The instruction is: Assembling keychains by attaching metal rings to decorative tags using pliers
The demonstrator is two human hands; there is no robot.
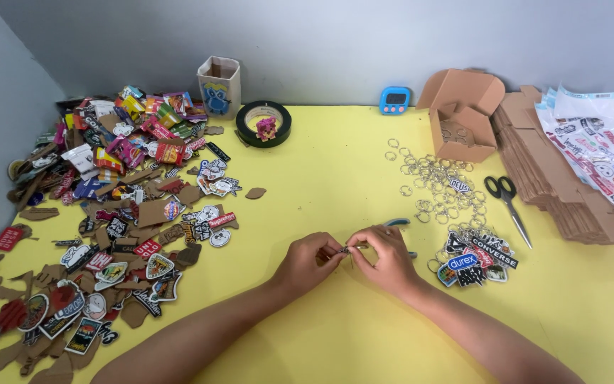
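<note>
Small metal keyring [347,249] between both hands' fingers [335,250]

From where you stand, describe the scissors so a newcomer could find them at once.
Start at the yellow table and go to its right side, where flattened cardboard is stacked. Just left of that stack, right of the scattered metal rings, lie the scissors: black handles, the only long steel blades there.

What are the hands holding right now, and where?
Both hands, left hand and right hand, pinch a small metal piece between fingertips; its exact kind is unclear.
</note>
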